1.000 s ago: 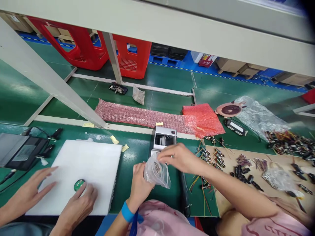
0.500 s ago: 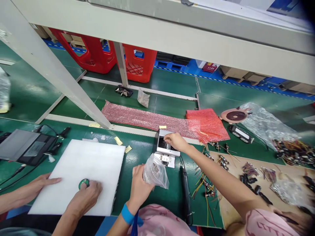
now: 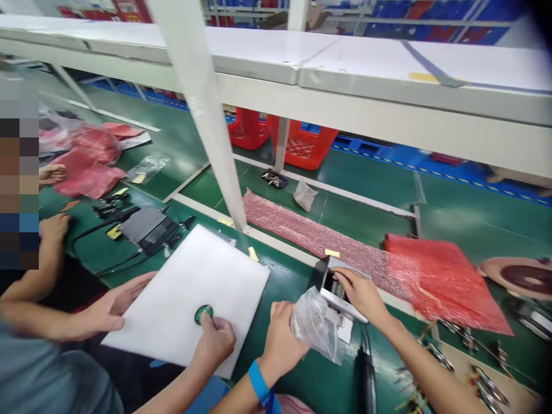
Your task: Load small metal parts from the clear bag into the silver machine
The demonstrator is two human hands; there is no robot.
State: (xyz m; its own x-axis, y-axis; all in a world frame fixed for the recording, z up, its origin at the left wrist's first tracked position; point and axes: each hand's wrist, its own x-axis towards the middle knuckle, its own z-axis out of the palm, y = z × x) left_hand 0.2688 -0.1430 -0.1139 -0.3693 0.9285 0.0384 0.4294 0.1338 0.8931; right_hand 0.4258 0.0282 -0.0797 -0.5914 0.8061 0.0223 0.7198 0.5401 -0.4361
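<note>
My left hand [image 3: 282, 339], with a blue band on its wrist, is wrapped round a clear plastic bag [image 3: 317, 325] of small parts. My right hand [image 3: 360, 290] reaches over the open top of a small silver and black device [image 3: 345, 299]. Its fingers are pinched together, and whatever is between them is too small to make out. The bag hangs just left of the device and partly covers its front. A black electric screwdriver [image 3: 365, 379] lies on the green bench below the device.
At left, a co-worker's hands rest on a white foam sheet [image 3: 172, 299] with a round green board [image 3: 202, 313]. Pink bubble wrap [image 3: 310, 233] and a red bag [image 3: 448, 276] lie behind the device. Wired parts [image 3: 483, 385] are at right. A white post [image 3: 211, 126] rises at left.
The view has swung left and up, so the bench items appear further right and another person shows at far left. My left hand still grips the bag; my right hand stays at the device.
</note>
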